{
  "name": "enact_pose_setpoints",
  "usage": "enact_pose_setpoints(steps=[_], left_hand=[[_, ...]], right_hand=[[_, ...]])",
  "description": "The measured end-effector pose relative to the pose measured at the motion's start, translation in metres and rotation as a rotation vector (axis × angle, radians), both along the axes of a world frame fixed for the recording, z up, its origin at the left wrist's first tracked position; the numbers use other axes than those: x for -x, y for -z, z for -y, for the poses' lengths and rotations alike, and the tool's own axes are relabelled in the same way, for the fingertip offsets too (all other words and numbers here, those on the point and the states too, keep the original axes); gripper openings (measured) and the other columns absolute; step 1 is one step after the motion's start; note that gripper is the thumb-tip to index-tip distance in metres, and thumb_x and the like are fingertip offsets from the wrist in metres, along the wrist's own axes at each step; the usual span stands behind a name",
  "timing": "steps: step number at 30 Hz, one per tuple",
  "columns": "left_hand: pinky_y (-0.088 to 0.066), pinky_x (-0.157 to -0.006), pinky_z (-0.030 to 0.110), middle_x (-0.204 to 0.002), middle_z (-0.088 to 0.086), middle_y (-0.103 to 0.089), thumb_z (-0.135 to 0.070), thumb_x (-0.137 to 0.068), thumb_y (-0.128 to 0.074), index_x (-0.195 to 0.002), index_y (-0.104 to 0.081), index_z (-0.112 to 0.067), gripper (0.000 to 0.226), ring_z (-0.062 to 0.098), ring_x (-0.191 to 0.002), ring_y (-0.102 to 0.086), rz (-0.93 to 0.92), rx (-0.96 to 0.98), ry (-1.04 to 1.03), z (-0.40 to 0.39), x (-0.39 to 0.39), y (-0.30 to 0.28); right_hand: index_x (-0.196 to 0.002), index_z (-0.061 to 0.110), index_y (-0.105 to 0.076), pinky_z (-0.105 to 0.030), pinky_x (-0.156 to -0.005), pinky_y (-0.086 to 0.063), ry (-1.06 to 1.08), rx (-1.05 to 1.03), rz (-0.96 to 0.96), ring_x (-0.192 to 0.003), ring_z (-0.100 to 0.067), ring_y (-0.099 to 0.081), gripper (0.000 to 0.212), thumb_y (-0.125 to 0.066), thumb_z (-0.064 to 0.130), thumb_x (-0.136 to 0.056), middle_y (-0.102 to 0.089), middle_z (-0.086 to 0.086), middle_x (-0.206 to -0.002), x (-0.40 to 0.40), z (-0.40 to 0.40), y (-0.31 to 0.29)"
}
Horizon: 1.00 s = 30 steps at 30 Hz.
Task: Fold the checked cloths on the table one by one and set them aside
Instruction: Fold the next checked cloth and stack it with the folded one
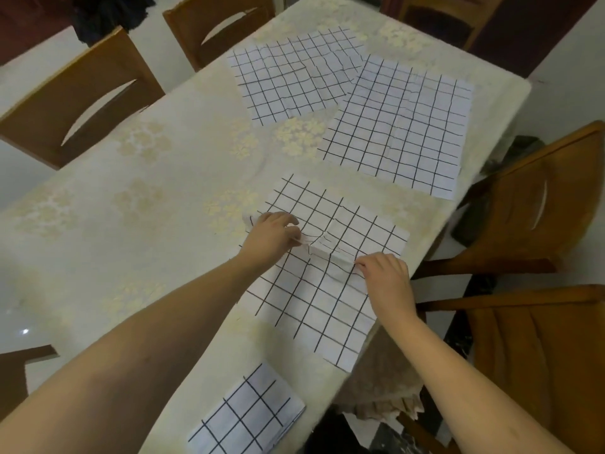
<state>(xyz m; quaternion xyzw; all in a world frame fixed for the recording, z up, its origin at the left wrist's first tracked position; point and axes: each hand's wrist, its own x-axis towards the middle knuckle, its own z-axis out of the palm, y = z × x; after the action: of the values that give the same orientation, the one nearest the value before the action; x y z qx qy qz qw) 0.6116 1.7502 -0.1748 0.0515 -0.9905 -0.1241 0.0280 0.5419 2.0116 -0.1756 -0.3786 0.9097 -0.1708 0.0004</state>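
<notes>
two hands are working on the nearest open checked cloth (314, 290), which is lying spread on the worktop (137, 224) close to its right edge. the left hand (273, 235) is pinching a raised ridge of the fabric near the cloth's middle, its fingers curling round the crease. the right hand (386, 276) is pinching the same ridge a little farther right, fingertips closing on the fabric. between the two hands the cloth is bunching up into small wrinkles, while its near and far parts are lying flat, and its near right corner is reaching the worktop's edge.

nearer to the person, at the bottom of the view, a folded checked cloth (248, 417) is sitting as a small neat rectangle, apart from the open one. farther away, a second open checked cloth (399, 132) is lying flat near the right edge, and a third open checked cloth (294, 80) is lying beyond it to the left, the two overlapping slightly at a corner.

the worktop is wearing a pale covering with a faint flower pattern. wooden chairs are standing around it: two on the far left (85, 103) and two on the right (537, 204), with dark items lying on the floor by the right ones.
</notes>
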Motion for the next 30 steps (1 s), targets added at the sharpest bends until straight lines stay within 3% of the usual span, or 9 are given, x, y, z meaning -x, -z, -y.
enact_pose_setpoints(steps=[4,7,10,14,18,20,26,30], left_hand=[[-0.043,-0.088,0.042,-0.093,0.000,-0.071,-0.030,-0.079,-0.076,-0.085,-0.073,-0.015,0.016,0.025,-0.093,-0.064,-0.125,0.023,0.010,0.020,-0.016,-0.026],[-0.041,-0.087,0.038,-0.082,-0.003,-0.070,-0.039,-0.082,-0.070,-0.084,-0.070,-0.018,0.021,0.022,-0.081,-0.065,-0.106,0.053,0.004,0.038,-0.032,-0.051],[-0.044,-0.070,0.033,-0.079,0.001,-0.072,-0.037,-0.086,-0.067,-0.086,-0.071,-0.015,0.023,0.028,-0.071,-0.066,-0.079,0.029,-0.018,0.058,-0.053,-0.078],[-0.051,-0.062,0.034,-0.086,0.005,-0.074,-0.033,-0.090,-0.064,-0.094,-0.072,-0.016,0.020,0.031,-0.077,-0.067,-0.079,0.014,-0.153,0.086,-0.090,-0.107],[-0.054,-0.064,0.037,-0.089,0.003,-0.075,-0.031,-0.090,-0.065,-0.095,-0.074,-0.018,0.016,0.029,-0.078,-0.068,-0.143,0.035,-0.269,0.104,-0.127,-0.131],[-0.055,-0.065,0.036,-0.091,0.003,-0.075,-0.026,-0.089,-0.066,-0.096,-0.075,-0.017,0.014,0.028,-0.082,-0.068,-0.211,0.076,-0.313,0.109,-0.139,-0.144],[-0.053,-0.070,0.035,-0.097,0.003,-0.074,-0.019,-0.090,-0.064,-0.098,-0.073,-0.014,0.013,0.025,-0.090,-0.066,-0.417,0.118,-0.375,0.109,-0.174,-0.170],[-0.056,-0.072,0.035,-0.108,0.006,-0.070,-0.015,-0.090,-0.064,-0.098,-0.072,-0.012,0.012,0.025,-0.095,-0.063,-0.536,0.018,-0.428,0.090,-0.218,-0.151]], right_hand=[[-0.100,0.015,-0.069,-0.024,-0.073,-0.024,0.005,0.032,-0.063,-0.080,-0.022,-0.056,0.013,-0.068,0.012,-0.088,-0.065,0.000,-0.087,0.004,0.006,-0.013],[-0.099,0.013,-0.071,-0.030,-0.073,-0.028,-0.020,0.077,-0.137,-0.078,-0.024,-0.057,0.011,-0.068,0.012,-0.089,-0.065,-0.002,-0.085,0.006,0.017,-0.027],[-0.098,0.011,-0.070,-0.030,-0.074,-0.028,-0.030,0.122,-0.188,-0.080,-0.025,-0.056,0.009,-0.065,0.010,-0.090,-0.065,-0.004,-0.086,0.006,0.028,-0.044],[-0.097,0.011,-0.069,-0.030,-0.076,-0.028,-0.037,0.176,-0.193,-0.081,-0.026,-0.055,0.027,-0.044,0.022,-0.094,-0.063,-0.004,-0.086,0.001,0.040,-0.066],[-0.097,0.012,-0.069,-0.035,-0.080,-0.033,-0.063,0.156,-0.225,-0.084,-0.028,-0.057,0.010,-0.061,0.014,-0.092,-0.065,-0.004,-0.089,-0.009,0.053,-0.084],[-0.096,0.012,-0.069,-0.037,-0.081,-0.036,-0.087,0.164,-0.242,-0.085,-0.028,-0.058,0.011,-0.067,0.007,-0.087,-0.066,-0.004,-0.090,-0.016,0.061,-0.092],[-0.091,0.013,-0.069,-0.035,-0.083,-0.035,-0.070,0.308,-0.291,-0.086,-0.026,-0.058,0.016,-0.068,0.000,-0.081,-0.066,-0.002,-0.089,-0.045,0.074,-0.112],[-0.087,0.016,-0.070,-0.033,-0.084,-0.033,-0.094,0.367,-0.305,-0.087,-0.023,-0.056,0.016,-0.061,0.004,-0.081,-0.065,0.001,-0.088,-0.075,0.062,-0.106]])
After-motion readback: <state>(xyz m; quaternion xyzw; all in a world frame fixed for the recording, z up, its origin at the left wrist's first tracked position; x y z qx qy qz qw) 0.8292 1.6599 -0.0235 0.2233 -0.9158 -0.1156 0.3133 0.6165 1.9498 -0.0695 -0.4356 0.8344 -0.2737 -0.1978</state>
